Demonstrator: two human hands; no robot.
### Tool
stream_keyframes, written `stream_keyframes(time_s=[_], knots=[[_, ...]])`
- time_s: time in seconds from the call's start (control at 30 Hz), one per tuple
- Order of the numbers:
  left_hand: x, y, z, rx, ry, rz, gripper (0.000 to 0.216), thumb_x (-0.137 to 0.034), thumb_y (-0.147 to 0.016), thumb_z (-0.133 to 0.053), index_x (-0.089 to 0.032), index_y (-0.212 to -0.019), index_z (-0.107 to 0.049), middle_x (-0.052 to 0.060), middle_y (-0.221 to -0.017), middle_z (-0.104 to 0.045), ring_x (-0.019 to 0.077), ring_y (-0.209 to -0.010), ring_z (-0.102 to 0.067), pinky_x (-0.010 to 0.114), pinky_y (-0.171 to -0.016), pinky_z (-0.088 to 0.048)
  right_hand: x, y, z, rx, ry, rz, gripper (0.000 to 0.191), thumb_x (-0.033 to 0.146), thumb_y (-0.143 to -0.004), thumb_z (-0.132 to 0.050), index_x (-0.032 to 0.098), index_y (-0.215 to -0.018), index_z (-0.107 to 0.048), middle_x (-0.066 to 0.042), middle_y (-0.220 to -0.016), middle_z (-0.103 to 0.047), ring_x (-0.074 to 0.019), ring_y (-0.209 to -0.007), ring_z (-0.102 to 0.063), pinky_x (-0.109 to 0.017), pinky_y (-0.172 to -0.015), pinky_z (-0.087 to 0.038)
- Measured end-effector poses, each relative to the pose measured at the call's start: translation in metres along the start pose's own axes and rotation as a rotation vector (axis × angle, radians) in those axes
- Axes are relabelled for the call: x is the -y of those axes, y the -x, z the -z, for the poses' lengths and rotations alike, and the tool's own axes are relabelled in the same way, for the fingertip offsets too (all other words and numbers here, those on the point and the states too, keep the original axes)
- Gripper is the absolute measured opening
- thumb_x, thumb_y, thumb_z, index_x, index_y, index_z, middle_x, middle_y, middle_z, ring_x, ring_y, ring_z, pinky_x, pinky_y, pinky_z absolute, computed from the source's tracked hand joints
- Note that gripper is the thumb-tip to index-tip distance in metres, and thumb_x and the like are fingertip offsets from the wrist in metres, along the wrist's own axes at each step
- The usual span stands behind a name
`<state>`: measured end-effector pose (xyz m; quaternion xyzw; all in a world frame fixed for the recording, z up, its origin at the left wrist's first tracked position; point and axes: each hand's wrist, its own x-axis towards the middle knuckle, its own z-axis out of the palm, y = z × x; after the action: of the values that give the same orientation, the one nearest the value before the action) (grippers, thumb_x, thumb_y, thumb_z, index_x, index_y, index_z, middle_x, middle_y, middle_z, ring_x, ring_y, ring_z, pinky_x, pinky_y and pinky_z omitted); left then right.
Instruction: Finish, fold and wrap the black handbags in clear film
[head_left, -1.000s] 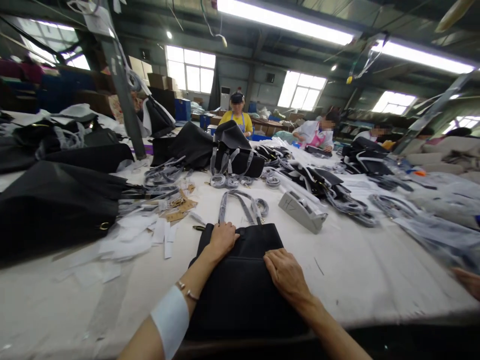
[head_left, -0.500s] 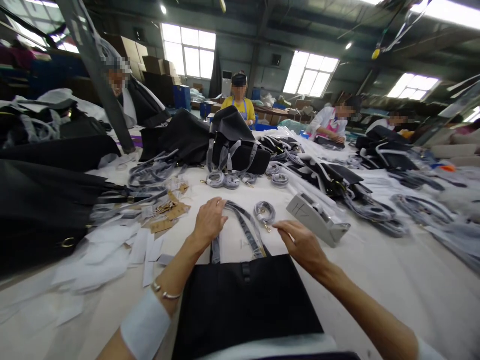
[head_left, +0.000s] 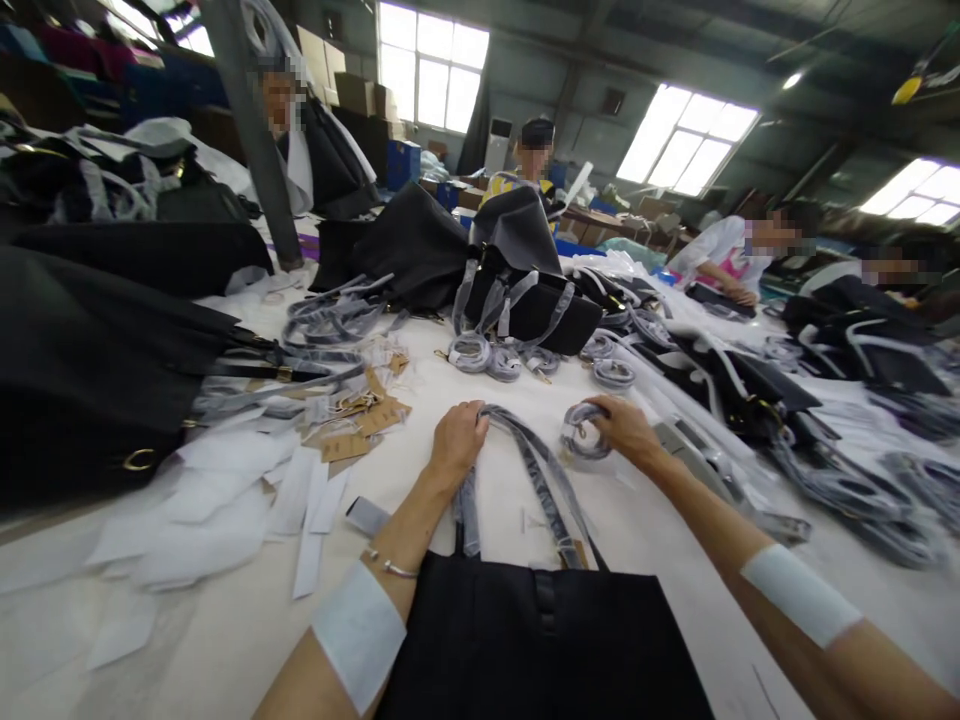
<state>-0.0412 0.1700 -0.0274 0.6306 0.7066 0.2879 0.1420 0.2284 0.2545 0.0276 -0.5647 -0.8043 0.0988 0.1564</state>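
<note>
A black handbag [head_left: 555,640] lies flat in front of me, its wrapped handles [head_left: 538,470] stretched away over the white table. My left hand [head_left: 459,440] is closed around the top of these handles at their left bend. To the right, my right hand [head_left: 626,430] grips a coiled shoulder strap [head_left: 583,432] in clear plastic, fingers on its right rim. A tape dispenser [head_left: 694,460] stands just behind my right forearm, partly covered by it. My left wrist wears a bracelet.
Brown paper tags [head_left: 364,425] and white paper slips [head_left: 217,500] lie to the left. More black bags [head_left: 532,310] with coiled straps [head_left: 469,352] are piled ahead. A metal post [head_left: 255,130] rises at left. Co-workers [head_left: 724,260] stand across the table.
My right hand has moved to the coiled strap and taken hold of it. My left hand stays on the handles. The view has swung to the left.
</note>
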Motion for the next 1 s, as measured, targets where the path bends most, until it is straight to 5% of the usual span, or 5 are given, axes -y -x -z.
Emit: stream_keyframes(time_s=[0.17,0.33,0.47,0.7,1.0], knots=[[0.002,-0.005,0.000,-0.001,0.249,0.031,0.033,-0.019,-0.089,-0.051,-0.022,-0.119,-0.065,0.003,-0.121,-0.068,0.0173,-0.111,-0.061,0.027,-0.100,-0.043,0.071,0.031,0.025,0.193,-0.527,-0.067,0.031,0.040,-0.082,-0.057,0.014,-0.094,-0.069,0.000,-0.071,-0.069,-0.0148,-0.061,-0.060,-0.024,-0.057,-0.043],[0.009,-0.006,0.002,0.032,0.305,0.014,0.037,-0.015,-0.088,-0.049,-0.017,-0.121,-0.065,0.005,-0.122,-0.068,0.0159,-0.114,-0.061,0.025,-0.104,-0.041,0.132,0.050,-0.021,0.295,-0.009,0.060,0.014,0.032,-0.078,-0.062,0.020,-0.082,-0.068,-0.001,-0.071,-0.068,-0.0175,-0.067,-0.062,-0.024,-0.058,-0.041],[0.013,-0.005,-0.001,0.052,0.298,-0.027,0.039,-0.012,-0.087,-0.049,-0.019,-0.123,-0.064,0.005,-0.124,-0.067,0.0163,-0.115,-0.060,0.026,-0.104,-0.041,0.130,0.047,-0.046,0.172,0.449,0.104,0.020,0.034,-0.083,-0.062,0.021,-0.098,-0.064,-0.007,-0.096,-0.069,-0.0228,-0.084,-0.065,-0.029,-0.066,-0.043],[0.011,-0.003,-0.007,0.104,0.034,-0.226,0.043,-0.015,-0.094,-0.039,-0.023,-0.135,-0.052,0.007,-0.118,-0.068,0.0213,-0.107,-0.060,0.032,-0.095,-0.044,0.119,0.032,-0.050,0.011,0.490,0.503,0.050,0.028,-0.086,-0.064,0.020,-0.133,-0.050,-0.013,-0.140,-0.051,-0.0294,-0.123,-0.048,-0.040,-0.101,-0.035],[0.009,-0.009,-0.003,0.165,-0.044,-0.261,0.039,-0.019,-0.097,-0.031,-0.020,-0.127,-0.057,0.008,-0.107,-0.069,0.0215,-0.097,-0.061,0.032,-0.091,-0.044,0.105,-0.009,-0.078,0.200,0.421,0.223,0.058,0.031,-0.093,-0.049,0.012,-0.146,-0.034,-0.016,-0.143,-0.049,-0.0294,-0.123,-0.053,-0.039,-0.098,-0.040]])
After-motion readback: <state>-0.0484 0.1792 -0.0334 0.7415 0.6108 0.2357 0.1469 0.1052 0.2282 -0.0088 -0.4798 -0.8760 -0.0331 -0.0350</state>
